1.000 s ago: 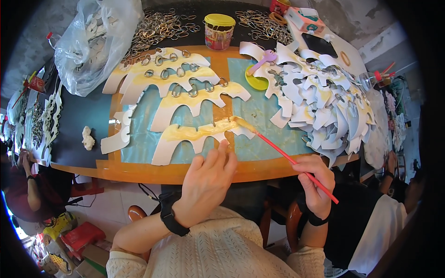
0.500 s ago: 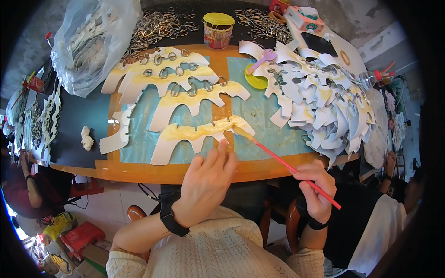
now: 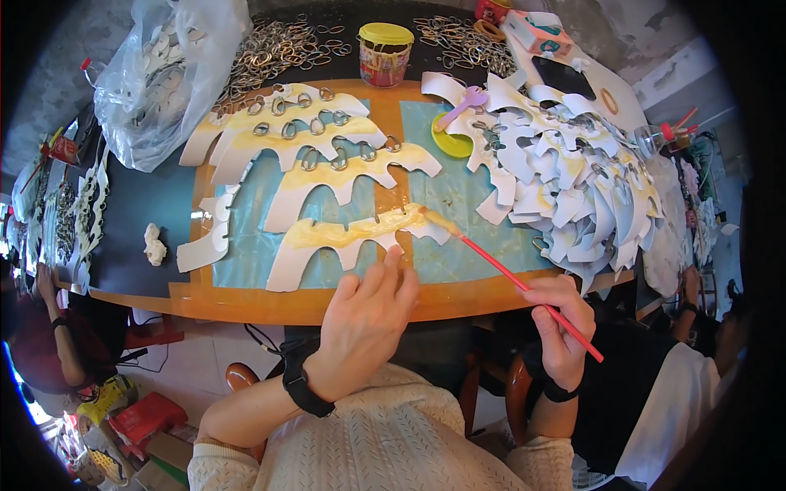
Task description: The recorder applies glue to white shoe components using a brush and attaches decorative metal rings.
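My right hand (image 3: 565, 329) is closed round the red handle of a thin brush (image 3: 495, 263). The bristles, coated yellow, lie on the right end of the nearest scalloped white piece (image 3: 286, 260). A yellowish glue-like layer (image 3: 332, 235) runs along that piece's upper, notched edge. My left hand (image 3: 367, 315) is palm down, fingers apart and partly bent, one fingertip touching the piece's lower edge near the middle. Beyond it lie more white pieces (image 3: 286, 200) with the same yellow coating, and metal rings (image 3: 309, 157) sit at their notches.
A large heap of white pieces (image 3: 573, 172) fills the right side. Behind stand a yellow-lidded tub (image 3: 385, 53) and piles of metal rings (image 3: 274, 53). A plastic bag (image 3: 135, 123) is at left, near a crumpled white wad (image 3: 153, 245). A purple spoon (image 3: 467, 106) rests by a green dish (image 3: 453, 141).
The brush tip has shifted slightly right along the nearest piece, toward its right end, with its handle and my right hand moving a little. My left hand stays in place.
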A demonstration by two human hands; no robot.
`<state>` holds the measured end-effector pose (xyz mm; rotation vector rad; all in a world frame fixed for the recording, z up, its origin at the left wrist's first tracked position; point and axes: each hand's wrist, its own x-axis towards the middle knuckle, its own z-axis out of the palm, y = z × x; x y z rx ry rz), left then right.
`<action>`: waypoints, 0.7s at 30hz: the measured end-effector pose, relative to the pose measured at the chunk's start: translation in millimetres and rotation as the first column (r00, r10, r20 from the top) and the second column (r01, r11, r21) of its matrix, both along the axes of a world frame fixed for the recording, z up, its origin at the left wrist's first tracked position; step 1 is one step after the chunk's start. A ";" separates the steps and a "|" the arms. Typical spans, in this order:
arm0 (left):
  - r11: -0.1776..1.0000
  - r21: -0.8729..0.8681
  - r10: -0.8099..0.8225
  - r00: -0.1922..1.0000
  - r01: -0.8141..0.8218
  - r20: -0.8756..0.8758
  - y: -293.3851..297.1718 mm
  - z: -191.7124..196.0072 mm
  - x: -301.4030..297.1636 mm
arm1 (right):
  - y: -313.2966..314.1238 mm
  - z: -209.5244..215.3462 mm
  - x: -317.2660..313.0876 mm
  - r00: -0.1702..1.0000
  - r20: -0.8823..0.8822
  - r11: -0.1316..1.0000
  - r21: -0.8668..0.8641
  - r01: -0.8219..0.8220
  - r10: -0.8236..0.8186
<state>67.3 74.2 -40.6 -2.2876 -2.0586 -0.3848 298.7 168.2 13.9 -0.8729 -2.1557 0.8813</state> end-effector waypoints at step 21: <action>1.000 0.008 0.004 1.000 -0.004 0.012 -1.0 0.3 -0.5 | -2.0 5.3 -27.0 0.987 -0.024 0.987 -0.037 -0.158 0.157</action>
